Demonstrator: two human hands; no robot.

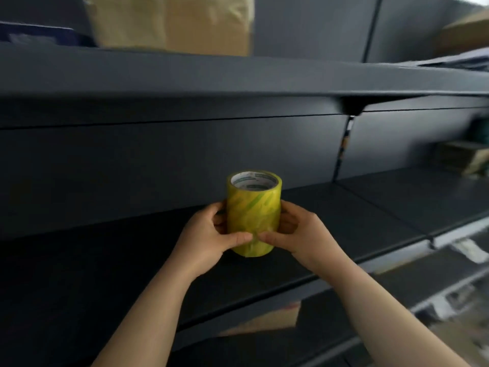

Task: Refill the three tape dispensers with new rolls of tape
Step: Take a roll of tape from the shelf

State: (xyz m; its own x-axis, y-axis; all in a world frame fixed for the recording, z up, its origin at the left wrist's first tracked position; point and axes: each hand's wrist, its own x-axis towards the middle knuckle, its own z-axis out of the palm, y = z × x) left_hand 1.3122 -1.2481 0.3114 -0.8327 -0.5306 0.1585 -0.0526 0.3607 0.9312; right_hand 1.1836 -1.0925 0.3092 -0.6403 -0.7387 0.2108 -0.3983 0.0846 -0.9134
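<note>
A tall yellow wrapped stack of tape rolls (253, 207) stands upright over the dark shelf board (330, 229), its white cardboard core showing at the top. My left hand (209, 234) grips its left side and my right hand (299, 231) grips its right side. Both thumbs press on the front of the wrap and nearly meet. No tape dispenser is in view.
The dark metal shelving (238, 83) has an upper board just above the stack. A cardboard box (172, 22) sits on that upper board. Blurred boxes (465, 157) lie at the far right. More cardboard (267, 319) shows on the level below.
</note>
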